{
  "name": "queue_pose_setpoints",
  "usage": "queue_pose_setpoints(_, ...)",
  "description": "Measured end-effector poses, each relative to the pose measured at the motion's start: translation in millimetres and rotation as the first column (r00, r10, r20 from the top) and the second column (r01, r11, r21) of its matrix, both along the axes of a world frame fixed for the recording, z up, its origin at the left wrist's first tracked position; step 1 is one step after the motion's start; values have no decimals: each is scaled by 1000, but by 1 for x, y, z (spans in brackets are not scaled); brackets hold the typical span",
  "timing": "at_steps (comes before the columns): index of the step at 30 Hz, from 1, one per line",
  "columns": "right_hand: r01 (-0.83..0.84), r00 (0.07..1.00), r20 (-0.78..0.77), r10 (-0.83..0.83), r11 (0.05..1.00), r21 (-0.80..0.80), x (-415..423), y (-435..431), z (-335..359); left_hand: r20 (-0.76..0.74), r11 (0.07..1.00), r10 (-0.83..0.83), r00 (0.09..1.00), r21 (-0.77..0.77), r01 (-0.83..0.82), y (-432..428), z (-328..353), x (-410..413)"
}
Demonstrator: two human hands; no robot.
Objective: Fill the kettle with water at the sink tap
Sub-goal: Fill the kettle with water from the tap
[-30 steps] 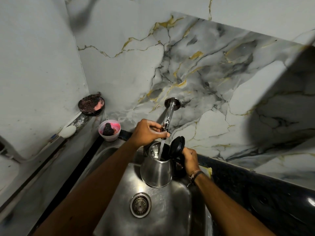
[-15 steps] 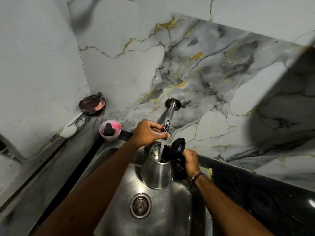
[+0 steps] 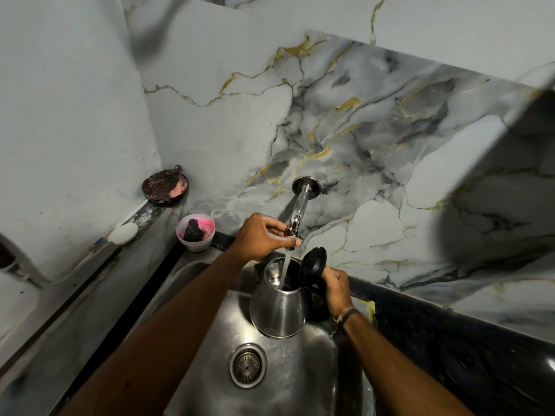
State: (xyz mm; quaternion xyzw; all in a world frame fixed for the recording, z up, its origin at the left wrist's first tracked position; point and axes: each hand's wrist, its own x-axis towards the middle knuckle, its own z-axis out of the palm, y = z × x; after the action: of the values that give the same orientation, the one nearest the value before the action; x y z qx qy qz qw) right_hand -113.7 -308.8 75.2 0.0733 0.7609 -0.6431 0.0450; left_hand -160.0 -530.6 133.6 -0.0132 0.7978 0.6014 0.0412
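Note:
A steel kettle (image 3: 277,307) hangs over the steel sink (image 3: 288,382), its black lid (image 3: 312,262) flipped open to the right. My right hand (image 3: 336,291) grips the kettle's black handle, which is mostly hidden behind the hand. A chrome tap (image 3: 301,202) juts from the marble wall, and a thin stream of water (image 3: 284,270) falls from it into the kettle's mouth. My left hand (image 3: 262,237) is closed around the tap's end, just above the kettle.
The sink drain (image 3: 248,365) lies below the kettle. A pink cup with a dark scrubber (image 3: 195,232) and a dark round dish (image 3: 165,189) stand at the back left corner. A white soap bar (image 3: 123,233) rests on the left ledge. Black countertop (image 3: 468,355) runs to the right.
Nothing has visibly moved; both hands and the kettle hold their places while water keeps running into the kettle.

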Motion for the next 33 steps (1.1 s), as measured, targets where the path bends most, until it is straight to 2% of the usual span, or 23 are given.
queue_pose_setpoints(10, -16, 1000, -7, 16, 1000, -9, -3, 2, -5, -29, 1000, 1, 1000, -21, -2, 0, -3, -2)
queue_pose_setpoints(18, 48, 999, 1, -48, 999, -6, -2, 0, 1, -87, 998, 20, 996, -60, -25, 0, 5, 2)
queue_pose_setpoints(33, 43, 999, -5, -43, 999, 8, -1, -1, -1, -69, 999, -8, 998, -45, 4, -2, 2, 0)
